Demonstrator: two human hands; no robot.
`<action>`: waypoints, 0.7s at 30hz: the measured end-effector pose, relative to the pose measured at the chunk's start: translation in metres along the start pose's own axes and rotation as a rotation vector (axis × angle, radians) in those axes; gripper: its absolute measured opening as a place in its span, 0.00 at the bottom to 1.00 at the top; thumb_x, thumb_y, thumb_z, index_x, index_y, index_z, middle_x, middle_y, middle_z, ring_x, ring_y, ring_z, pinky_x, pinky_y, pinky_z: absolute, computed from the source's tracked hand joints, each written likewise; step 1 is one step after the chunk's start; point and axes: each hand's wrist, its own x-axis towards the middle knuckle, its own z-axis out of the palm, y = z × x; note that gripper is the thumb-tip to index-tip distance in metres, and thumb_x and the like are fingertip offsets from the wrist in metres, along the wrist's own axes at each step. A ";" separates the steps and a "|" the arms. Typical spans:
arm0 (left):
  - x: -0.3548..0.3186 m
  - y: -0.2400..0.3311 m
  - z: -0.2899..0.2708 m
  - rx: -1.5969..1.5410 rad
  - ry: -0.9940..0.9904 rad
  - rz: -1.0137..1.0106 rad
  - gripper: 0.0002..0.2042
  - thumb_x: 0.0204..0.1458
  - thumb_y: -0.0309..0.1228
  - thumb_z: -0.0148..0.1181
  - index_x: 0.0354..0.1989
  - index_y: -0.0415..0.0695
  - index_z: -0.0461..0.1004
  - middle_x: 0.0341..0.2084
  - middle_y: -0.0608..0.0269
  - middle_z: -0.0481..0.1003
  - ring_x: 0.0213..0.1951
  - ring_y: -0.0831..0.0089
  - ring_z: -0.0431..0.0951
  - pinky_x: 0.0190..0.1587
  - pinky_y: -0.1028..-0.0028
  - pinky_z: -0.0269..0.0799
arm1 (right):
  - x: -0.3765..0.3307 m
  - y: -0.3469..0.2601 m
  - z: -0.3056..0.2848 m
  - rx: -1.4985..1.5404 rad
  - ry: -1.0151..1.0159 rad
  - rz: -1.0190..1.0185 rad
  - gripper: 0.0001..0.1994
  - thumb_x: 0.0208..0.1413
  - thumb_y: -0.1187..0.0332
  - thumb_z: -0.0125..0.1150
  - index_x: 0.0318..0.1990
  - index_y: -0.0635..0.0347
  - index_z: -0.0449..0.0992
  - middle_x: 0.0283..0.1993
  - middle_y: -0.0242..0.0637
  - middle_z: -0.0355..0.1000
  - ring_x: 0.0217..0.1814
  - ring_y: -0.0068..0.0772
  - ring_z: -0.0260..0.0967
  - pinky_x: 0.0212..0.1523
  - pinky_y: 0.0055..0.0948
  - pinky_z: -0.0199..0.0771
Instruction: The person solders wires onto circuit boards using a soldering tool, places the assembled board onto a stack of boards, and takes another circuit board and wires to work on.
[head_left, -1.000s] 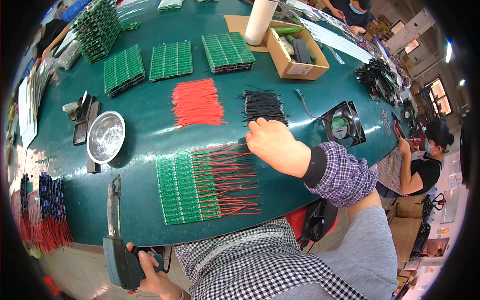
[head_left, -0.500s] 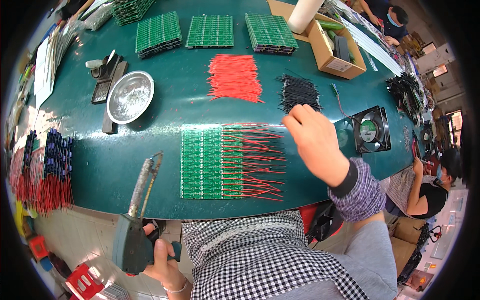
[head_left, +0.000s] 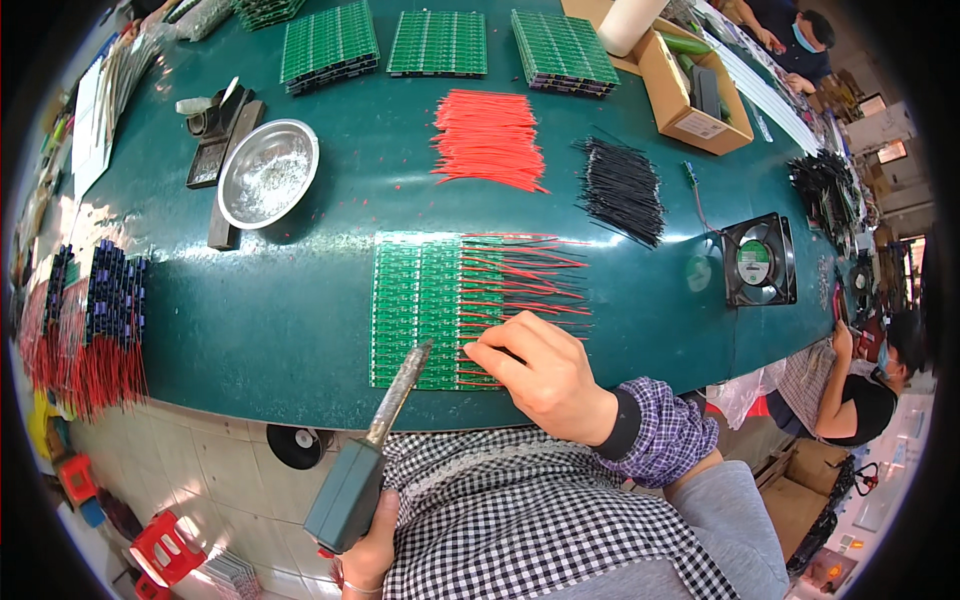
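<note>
My left hand (head_left: 374, 545) grips a dark green soldering gun (head_left: 346, 493) low at the table's front edge. Its hot tip points up onto a panel of green circuit boards (head_left: 396, 300). Across the panel's right part, red and black wires (head_left: 545, 275) stick out to the right. My right hand (head_left: 550, 380) is over the panel's lower right, thumb and forefinger pinched on a thin wire, mostly hidden by the fingers. The fingertips are just right of the soldering tip. Behind lie a pile of red wires (head_left: 488, 140) and a pile of black wires (head_left: 622, 190).
A metal bowl (head_left: 245, 200) and a soldering stand (head_left: 208, 160) are at the back left. Stacks of green boards (head_left: 437, 45) line the back. A black fan (head_left: 758, 262) and an open carton (head_left: 700, 125) stand right. Wired packs (head_left: 115, 300) sit far left. Co-workers are at right.
My right hand has come from the black wire pile down to the panel. My left hand has brought the soldering gun's tip right and down onto the panel.
</note>
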 end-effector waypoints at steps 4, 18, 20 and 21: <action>0.014 -0.005 0.004 0.235 -0.027 0.344 0.13 0.43 0.23 0.73 0.38 0.35 0.80 0.31 0.55 0.79 0.29 0.65 0.78 0.33 0.68 0.74 | -0.001 0.002 0.002 -0.025 -0.027 -0.009 0.15 0.40 0.78 0.66 0.41 0.66 0.81 0.38 0.38 0.75 0.35 0.36 0.73 0.32 0.31 0.77; 0.022 0.002 0.013 0.186 -0.110 0.396 0.11 0.40 0.20 0.70 0.34 0.35 0.80 0.27 0.55 0.77 0.24 0.64 0.76 0.27 0.70 0.71 | 0.001 -0.001 0.000 -0.057 -0.058 0.004 0.16 0.40 0.78 0.66 0.41 0.67 0.81 0.38 0.39 0.75 0.36 0.36 0.73 0.33 0.30 0.77; 0.023 0.000 0.014 0.178 -0.107 0.392 0.11 0.40 0.20 0.70 0.34 0.35 0.79 0.26 0.55 0.76 0.24 0.64 0.76 0.27 0.70 0.70 | 0.001 -0.001 0.000 -0.059 -0.067 0.009 0.16 0.40 0.78 0.66 0.41 0.67 0.81 0.38 0.39 0.74 0.36 0.36 0.73 0.33 0.30 0.77; 0.022 -0.001 0.014 0.169 -0.104 0.388 0.10 0.40 0.20 0.70 0.34 0.35 0.79 0.26 0.55 0.76 0.24 0.64 0.76 0.27 0.69 0.70 | 0.001 -0.001 0.000 -0.060 -0.067 0.009 0.16 0.40 0.78 0.66 0.41 0.67 0.81 0.38 0.39 0.74 0.36 0.36 0.73 0.33 0.30 0.77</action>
